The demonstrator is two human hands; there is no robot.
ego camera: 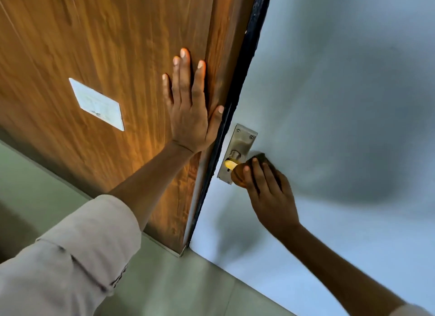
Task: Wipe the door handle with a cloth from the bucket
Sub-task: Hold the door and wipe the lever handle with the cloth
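Note:
A metal handle plate [242, 141] with a short stem is fixed to the pale grey-blue door [341, 103] near its black edge. My right hand [268, 188] wraps an orange-brown cloth [239, 176] around the handle's lever, which is mostly hidden; a yellow glint shows at the stem. A dark corner of the cloth sticks out above my fingers. My left hand [190, 106] lies flat, fingers spread, against the wooden panel [106, 68] just left of the door edge. The bucket is out of view.
A white rectangular plate [97, 103] is mounted on the wooden panel. The black door edge [237, 99] runs diagonally between panel and door. Greenish floor tiles [179, 280] lie below.

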